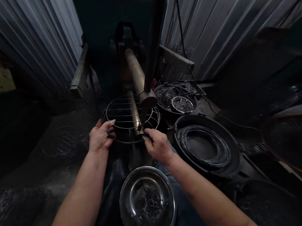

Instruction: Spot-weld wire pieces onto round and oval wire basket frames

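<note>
A round wire basket frame (124, 113) sits over the lower arm of a welding machine (133, 70), under its dark upper electrode (147, 100). My left hand (101, 135) grips the frame's left rim, fingers curled over the wire. My right hand (157, 144) is closed at the frame's near right edge, pinching a small piece I cannot make out against the wire. A steel bowl (147, 203) with several short wire pieces rests on my lap, just below both hands.
A dark round tub (230, 143) holding wire rings stands to the right. Behind it another tub (177, 101) holds tangled wire parts. Corrugated metal walls (223, 9) close in both sides. Stacked wire frames (10, 211) lie on the floor at left.
</note>
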{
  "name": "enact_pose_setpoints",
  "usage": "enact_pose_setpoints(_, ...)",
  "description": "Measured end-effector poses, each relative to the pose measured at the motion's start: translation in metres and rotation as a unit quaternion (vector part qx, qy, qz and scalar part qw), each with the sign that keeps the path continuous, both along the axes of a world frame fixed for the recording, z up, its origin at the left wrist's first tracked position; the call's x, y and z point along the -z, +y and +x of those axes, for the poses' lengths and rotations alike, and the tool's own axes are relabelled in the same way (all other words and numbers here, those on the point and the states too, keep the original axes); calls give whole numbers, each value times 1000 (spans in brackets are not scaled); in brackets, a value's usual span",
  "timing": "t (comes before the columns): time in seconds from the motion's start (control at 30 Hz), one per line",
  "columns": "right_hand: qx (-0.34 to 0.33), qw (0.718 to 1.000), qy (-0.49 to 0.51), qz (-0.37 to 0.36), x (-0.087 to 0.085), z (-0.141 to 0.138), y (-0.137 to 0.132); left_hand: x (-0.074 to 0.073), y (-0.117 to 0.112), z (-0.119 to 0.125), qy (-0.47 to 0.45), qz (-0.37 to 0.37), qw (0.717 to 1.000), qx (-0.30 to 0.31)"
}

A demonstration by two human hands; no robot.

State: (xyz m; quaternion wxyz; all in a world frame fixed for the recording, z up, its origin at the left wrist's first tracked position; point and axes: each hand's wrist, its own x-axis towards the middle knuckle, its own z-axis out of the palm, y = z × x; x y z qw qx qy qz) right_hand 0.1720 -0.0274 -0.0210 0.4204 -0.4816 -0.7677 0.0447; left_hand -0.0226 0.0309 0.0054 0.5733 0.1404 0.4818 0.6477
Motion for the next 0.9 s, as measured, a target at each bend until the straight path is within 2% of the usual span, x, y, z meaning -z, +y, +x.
enact_pose_setpoints(0.27,52,997,-38,-33,-3,-7,-1,-4,1,-1,50,-1,999,8)
enact_pose_setpoints(0.57,80,992,-70,-63,-9,-10,-5,-6,1,-2,40,-10,999,-9)
enact_pose_setpoints(0.77,81,995,-25,-44,-6,-12,-3,-2,-1,-4,51,10,999,16)
enact_pose_setpoints(0.9,52,994,61,-80,-8,-4,-9,-1,7,-16,70,-15,997,37)
